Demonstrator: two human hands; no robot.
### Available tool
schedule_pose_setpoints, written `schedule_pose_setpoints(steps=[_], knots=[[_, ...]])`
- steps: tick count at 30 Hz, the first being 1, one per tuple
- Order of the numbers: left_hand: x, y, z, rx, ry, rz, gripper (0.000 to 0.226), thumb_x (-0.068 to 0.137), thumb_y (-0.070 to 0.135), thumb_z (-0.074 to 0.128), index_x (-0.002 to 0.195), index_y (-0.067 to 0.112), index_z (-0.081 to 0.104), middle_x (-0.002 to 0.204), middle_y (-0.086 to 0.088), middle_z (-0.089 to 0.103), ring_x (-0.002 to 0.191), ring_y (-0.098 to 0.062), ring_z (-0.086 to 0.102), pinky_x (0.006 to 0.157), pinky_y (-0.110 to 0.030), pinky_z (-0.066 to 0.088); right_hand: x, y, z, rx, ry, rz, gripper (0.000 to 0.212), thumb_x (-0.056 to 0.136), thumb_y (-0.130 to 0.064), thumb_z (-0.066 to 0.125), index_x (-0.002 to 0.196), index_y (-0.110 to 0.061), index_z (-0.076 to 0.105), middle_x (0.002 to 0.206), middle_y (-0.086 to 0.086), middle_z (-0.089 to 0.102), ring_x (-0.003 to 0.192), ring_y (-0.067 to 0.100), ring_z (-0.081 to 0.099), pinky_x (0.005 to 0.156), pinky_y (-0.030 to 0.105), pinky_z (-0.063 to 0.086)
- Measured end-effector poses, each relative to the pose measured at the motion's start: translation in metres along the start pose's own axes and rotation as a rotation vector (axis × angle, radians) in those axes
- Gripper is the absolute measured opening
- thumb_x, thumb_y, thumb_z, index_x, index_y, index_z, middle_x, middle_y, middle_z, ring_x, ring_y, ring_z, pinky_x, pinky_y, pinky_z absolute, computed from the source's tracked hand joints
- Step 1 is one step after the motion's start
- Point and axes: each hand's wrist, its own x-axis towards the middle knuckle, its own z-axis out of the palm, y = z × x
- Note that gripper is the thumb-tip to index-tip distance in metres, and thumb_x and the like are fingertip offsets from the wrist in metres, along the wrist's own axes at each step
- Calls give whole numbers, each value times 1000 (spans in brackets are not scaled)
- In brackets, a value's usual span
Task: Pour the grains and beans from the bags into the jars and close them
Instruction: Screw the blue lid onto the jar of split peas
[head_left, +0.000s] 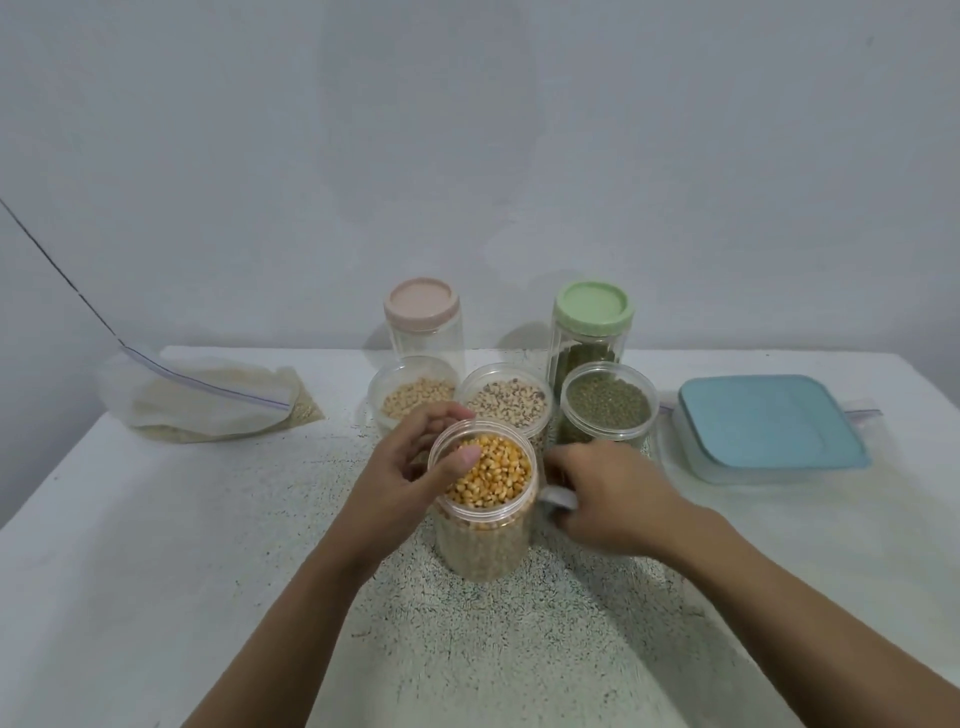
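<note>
Both forearms enter from the near edge. Left hand (415, 467): fingers (441, 418) and thumb pinch the rim of the open corn jar (485, 525), standing centre on the table (156, 545). Right hand (608, 493), blurred, lies just right of that jar; its grip cannot be told. Beyond, left to right: zip bag (208, 400) of pale grain; pink-lidded jar (423, 322); open pale-bean jar (410, 397); open speckled-bean jar (506, 405); green-lidded jar (592, 327) with dark green contents; open green-grain jar (608, 405); blue-lidded box (763, 426). Table white, speckled. Wall (467, 130) plain grey.
</note>
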Motion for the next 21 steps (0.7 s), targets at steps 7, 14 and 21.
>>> schedule_pose_setpoints(steps=[7, 14, 21], knots=[[-2, -12, 4, -88, -100, -28, 64, 72, 69, 74, 129, 45, 56, 126, 7, 68, 115, -20, 68, 93, -40, 57, -9, -24, -36, 446, 494, -153, 24, 99, -43, 58, 102, -21, 68, 98, -9, 61, 84, 2, 53, 76, 22, 47], [-3, -27, 1, -134, -238, -59, 113, 63, 68, 85, 154, 35, 28, 143, 9, 58, 135, -19, 54, 98, -32, 54, 11, -50, -13, 167, 334, -420, 30, 97, -54, 57, 112, -29, 48, 140, -1, 50, 126, 15, 47, 107, 43, 40], [3, -38, -1, -50, -244, -23, 95, 62, 29, 83, 143, 21, 34, 127, 8, 65, 123, -11, 61, 93, -25, 54, 12, -55, -26, 91, 193, -514, 42, 98, -53, 57, 128, -27, 46, 138, -7, 49, 126, 13, 40, 109, 38, 29]])
